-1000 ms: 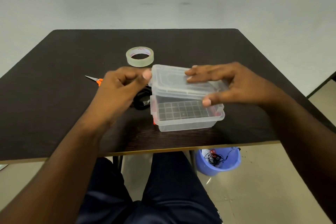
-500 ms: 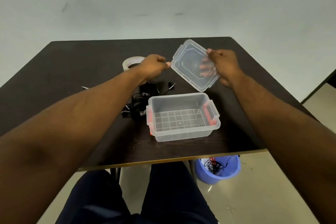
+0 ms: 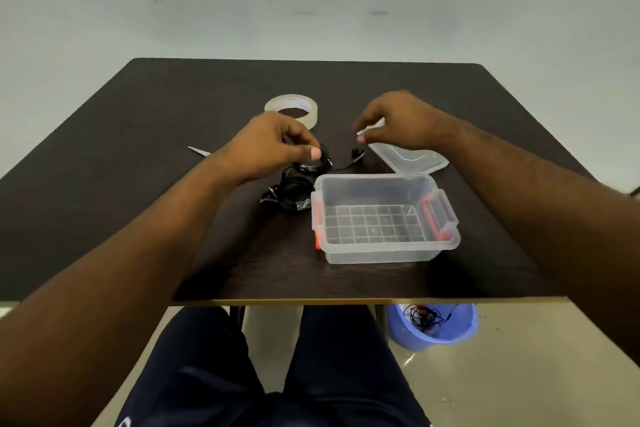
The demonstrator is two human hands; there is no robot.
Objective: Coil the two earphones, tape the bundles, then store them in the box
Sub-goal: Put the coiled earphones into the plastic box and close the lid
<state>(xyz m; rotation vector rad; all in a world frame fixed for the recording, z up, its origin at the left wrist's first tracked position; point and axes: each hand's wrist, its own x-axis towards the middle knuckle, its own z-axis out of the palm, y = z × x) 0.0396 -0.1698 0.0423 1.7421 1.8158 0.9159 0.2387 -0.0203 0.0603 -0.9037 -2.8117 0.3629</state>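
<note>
The clear plastic box [image 3: 384, 246] with orange latches stands open and empty near the table's front edge. Its clear lid [image 3: 415, 159] lies just behind it on the right. My right hand [image 3: 401, 121] pinches the lid's left corner between thumb and fingers. A tangle of black earphones [image 3: 291, 191] lies left of the box, with one earbud [image 3: 356, 154] stretched out towards the lid. My left hand [image 3: 273, 146] hovers over the top of the tangle with curled fingers, thumb tip beside the cable. Whether it grips the cable is hidden.
A roll of clear tape [image 3: 294, 109] sits behind my left hand. The tip of the scissors [image 3: 199, 151] shows left of my left forearm. Under the dark table [image 3: 104, 184], a blue bucket [image 3: 436, 333] holds more cables. My legs are below the front edge.
Both hands lifted the lid off the box and brought it down behind the box. My left hand let go of the lid and moved down over the earphones.
</note>
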